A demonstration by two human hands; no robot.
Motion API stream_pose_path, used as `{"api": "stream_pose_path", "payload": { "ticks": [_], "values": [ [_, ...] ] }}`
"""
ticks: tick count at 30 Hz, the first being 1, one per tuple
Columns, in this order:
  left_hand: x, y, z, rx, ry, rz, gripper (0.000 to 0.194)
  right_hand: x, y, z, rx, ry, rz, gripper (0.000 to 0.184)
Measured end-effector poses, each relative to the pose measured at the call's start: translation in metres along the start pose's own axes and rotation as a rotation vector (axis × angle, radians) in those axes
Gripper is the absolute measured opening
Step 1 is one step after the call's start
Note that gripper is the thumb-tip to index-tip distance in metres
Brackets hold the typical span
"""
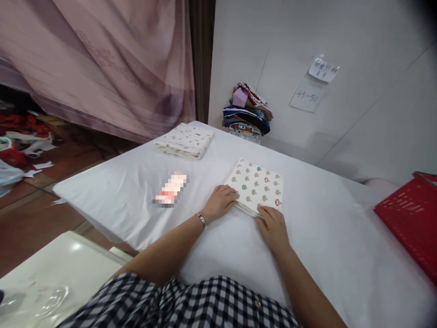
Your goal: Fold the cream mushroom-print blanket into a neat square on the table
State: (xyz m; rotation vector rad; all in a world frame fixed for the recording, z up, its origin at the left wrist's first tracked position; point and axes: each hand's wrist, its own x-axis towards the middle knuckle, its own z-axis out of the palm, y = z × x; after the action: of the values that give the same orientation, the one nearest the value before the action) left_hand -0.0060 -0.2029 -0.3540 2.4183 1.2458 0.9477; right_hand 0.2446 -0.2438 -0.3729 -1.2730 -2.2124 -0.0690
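White cotton printed with small grey, green and red mushrooms makes up the folded cloth (256, 186), which is laid flat near the middle of the bench (341, 255). Its near left edge is touched by the left hand (220, 202), whose fingers are curled together against the fold and rest on the sheet. Its near corner is pressed by the right hand (273, 227), the fingers held close together and laid flat over the stacked layers; nothing is clamped by either hand. A metal bracelet (201, 220) is worn on the left wrist.

Left of the cloth, well apart from it, a small pink and white object (171, 188) is seen on the sheet, too blurred to be identified. Farther off, at the far left corner of the bench, a second folded cloth (185, 140) with a fine print is placed. Against the far wall a pile of coloured fabrics (248, 113) is stacked, and two paper notes (312, 89) are stuck to the wall on its right. A red basket (411, 218) is set at the right edge.
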Motion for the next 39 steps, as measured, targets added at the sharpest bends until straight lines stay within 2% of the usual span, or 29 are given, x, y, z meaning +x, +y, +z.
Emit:
{"api": "stream_pose_path", "payload": {
  "ticks": [8, 13, 26, 33, 37, 39],
  "values": [
    [0.005, 0.005, 0.007, 0.143, 0.055, 0.114, 0.027, 0.0, 0.004, 0.006, 0.016, 0.087, -0.009, 0.024],
    [0.009, 0.004, 0.016, 0.165, 0.057, 0.081, 0.019, -0.001, 0.005, 0.006, 0.039, 0.143, -0.011, 0.024],
    [0.003, 0.005, 0.016, 0.156, 0.092, 0.103, 0.026, 0.001, -0.016, 0.003, -0.155, -0.041, 0.015, 0.036],
    [0.008, -0.002, 0.019, 0.172, 0.068, 0.065, 0.02, 0.002, -0.01, 0.009, -0.166, -0.018, 0.011, 0.033],
    [0.007, -0.003, 0.016, 0.157, 0.068, 0.093, 0.022, 0.0, -0.01, 0.009, -0.179, -0.033, 0.013, 0.035],
    [0.004, -0.002, 0.014, 0.161, 0.06, 0.106, 0.029, 0.0, -0.01, 0.01, -0.187, -0.037, 0.014, 0.036]
  ]
}}
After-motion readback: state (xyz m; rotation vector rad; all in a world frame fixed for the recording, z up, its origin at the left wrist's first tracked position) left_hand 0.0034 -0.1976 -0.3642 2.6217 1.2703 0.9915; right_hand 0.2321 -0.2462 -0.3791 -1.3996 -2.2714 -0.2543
